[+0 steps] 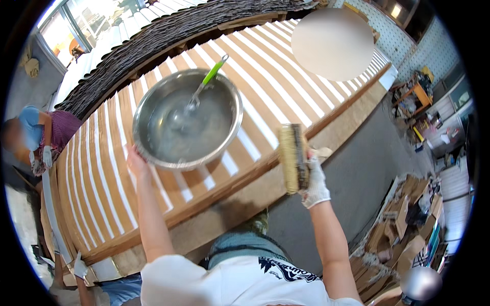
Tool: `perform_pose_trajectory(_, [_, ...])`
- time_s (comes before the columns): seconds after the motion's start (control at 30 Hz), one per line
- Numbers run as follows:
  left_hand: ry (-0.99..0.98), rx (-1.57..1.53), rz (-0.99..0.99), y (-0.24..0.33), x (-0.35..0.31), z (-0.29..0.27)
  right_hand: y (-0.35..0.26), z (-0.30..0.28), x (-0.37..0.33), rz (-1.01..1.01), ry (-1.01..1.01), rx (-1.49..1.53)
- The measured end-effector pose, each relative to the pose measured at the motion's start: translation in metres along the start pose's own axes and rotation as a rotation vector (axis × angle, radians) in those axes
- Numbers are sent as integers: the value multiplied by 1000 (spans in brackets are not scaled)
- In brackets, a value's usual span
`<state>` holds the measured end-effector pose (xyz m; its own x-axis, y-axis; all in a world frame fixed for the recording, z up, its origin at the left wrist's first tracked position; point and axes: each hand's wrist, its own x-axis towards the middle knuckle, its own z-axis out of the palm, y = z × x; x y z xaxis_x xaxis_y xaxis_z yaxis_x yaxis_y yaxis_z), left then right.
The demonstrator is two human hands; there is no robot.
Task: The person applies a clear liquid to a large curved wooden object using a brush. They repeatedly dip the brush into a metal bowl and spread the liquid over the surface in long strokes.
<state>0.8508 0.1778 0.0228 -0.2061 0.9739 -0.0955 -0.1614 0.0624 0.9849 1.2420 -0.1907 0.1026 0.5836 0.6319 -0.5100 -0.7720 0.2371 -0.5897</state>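
Right grip (pixel 316 179): gloved in white, closed round the handle of a wide brush (pixel 289 158) whose pale yellow bristles face left, away from my palm. The brush is well apart from the bowl.

Left grip (pixel 137 162): bare, set against the near left rim of a steel bowl (pixel 230 148). I cannot tell whether it clasps the rim or only steadies it, nor whether the bowl's full weight rests below.

Contents: the bowl, just beyond my left grip, holds a cloudy greyish liquid (pixel 171 120). A green-handled ladle (pixel 211 72) leans on the far rim, its head in the liquid.

Ahead of both grips, brown sheets with white bands (pixel 298 94) cover most of the desk (pixel 229 217).

Progress, in my judgement: the sheets are laid out and the liquid and brush are to hand, so preparation appears complete. Brushing appears to be what is left; I cannot tell from the surface whether any band is already wet, nor whether the bristles are loaded. A good quantity of liquid remains in the bowl.

Also noted: a co-worker's gloved hand (pixel 47 157), well to the left of my left grip.
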Motion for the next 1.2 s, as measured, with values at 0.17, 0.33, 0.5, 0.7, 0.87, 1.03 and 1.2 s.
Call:
perform_pose_trajectory(0.17, [72, 95, -145, 23, -1, 17, -14, 90, 120, 192, -273, -99])
perform_pose_trajectory(0.33, [-17, -61, -182, 29, 10, 28, 8, 163, 200, 338, -378, -170])
perform_pose_trajectory(0.5, [117, 4, -175, 38, -13, 41, 52, 181, 240, 70, -367, -361])
perform_pose_trajectory(0.7, [400, 70, 66, 82, -81, 99, -3, 179, 243, 341, -380, -166])
perform_pose_trajectory(0.87, [399, 145, 127, 103, -127, 175, -88, 156, 269, 332, -434, 13])
perform_pose_trajectory(1.03, [343, 26, 98, 94, -186, 302, -219, 124, 328, 306, -489, -82])
perform_pose_trajectory(1.2, [387, -23, 79, 49, -223, 483, -391, 92, 380, 173, -557, -11])
